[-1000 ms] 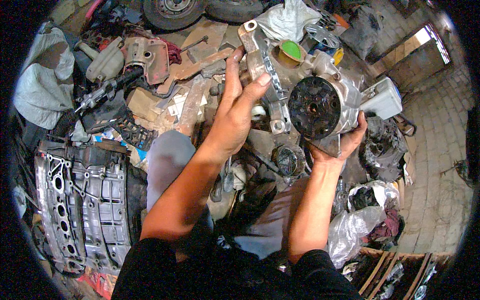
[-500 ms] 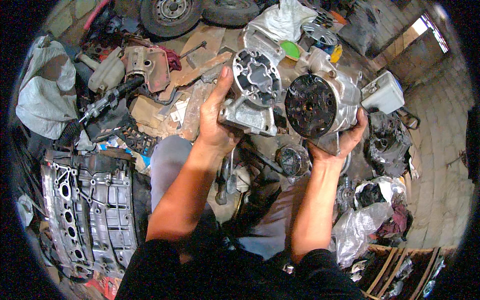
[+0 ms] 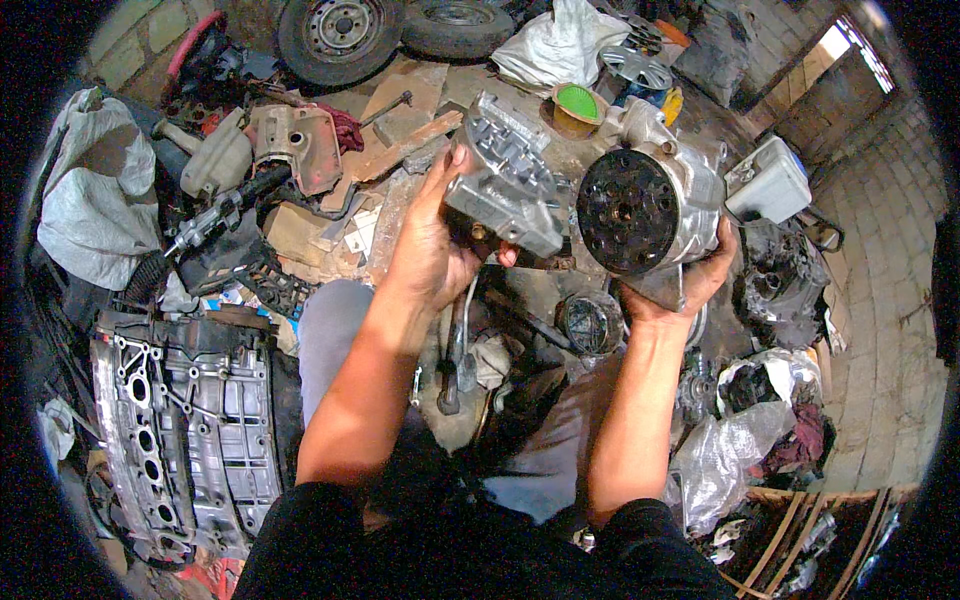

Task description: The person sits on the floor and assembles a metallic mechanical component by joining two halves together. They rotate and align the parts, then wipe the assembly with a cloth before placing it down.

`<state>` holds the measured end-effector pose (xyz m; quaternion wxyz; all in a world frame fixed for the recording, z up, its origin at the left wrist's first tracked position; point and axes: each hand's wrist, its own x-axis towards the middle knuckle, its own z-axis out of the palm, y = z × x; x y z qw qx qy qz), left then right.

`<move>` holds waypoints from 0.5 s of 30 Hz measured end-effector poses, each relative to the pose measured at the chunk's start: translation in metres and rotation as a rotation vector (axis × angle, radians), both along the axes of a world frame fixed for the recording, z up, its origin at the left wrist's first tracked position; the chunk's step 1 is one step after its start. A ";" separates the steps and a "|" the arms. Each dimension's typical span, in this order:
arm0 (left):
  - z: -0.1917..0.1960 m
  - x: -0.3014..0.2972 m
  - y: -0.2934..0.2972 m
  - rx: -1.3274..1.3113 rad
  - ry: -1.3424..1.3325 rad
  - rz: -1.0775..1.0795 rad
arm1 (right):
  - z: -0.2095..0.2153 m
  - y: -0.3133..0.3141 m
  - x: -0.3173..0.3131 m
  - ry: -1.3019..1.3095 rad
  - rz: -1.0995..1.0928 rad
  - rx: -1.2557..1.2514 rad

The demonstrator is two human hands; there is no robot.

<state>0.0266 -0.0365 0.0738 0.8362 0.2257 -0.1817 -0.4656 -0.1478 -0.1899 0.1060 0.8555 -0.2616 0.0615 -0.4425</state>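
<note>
In my left hand (image 3: 440,240) is a silvery cast-metal housing (image 3: 505,175), tilted so that its ribbed round face slants away. The thumb lies along its left side and fingertips show under its lower edge. My right hand (image 3: 680,280) grips a larger metal compressor-like unit (image 3: 690,185) from below and the right. Its round black end plate (image 3: 627,212), with several holes, faces toward me and left. The two parts are held up side by side, a narrow gap between them. Palm and most fingers of the right hand are hidden behind the unit.
An engine block (image 3: 200,430) lies at the left. Wheels with tyres (image 3: 340,35) stand at the back, near a white sack (image 3: 560,45) and a green-topped tub (image 3: 578,105). A white container (image 3: 768,180) is at right; clear plastic (image 3: 730,460) lies below it. Cardboard and metal parts litter the floor.
My left hand has tipped the housing, so its open round face no longer points at me. The green-topped tub shows more. My right hand and its unit have barely moved.
</note>
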 end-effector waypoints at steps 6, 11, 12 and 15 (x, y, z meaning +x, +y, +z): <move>0.009 -0.004 0.001 -0.074 -0.070 -0.091 | 0.002 -0.005 -0.007 -0.015 0.003 -0.001; 0.011 -0.008 0.004 -0.033 -0.280 -0.057 | 0.003 -0.008 -0.012 -0.020 -0.016 0.023; 0.006 -0.009 0.004 0.009 -0.279 -0.028 | 0.001 -0.010 -0.012 -0.014 -0.030 0.017; -0.008 -0.001 0.002 -0.064 -0.120 -0.118 | 0.002 -0.012 -0.012 -0.006 -0.035 0.052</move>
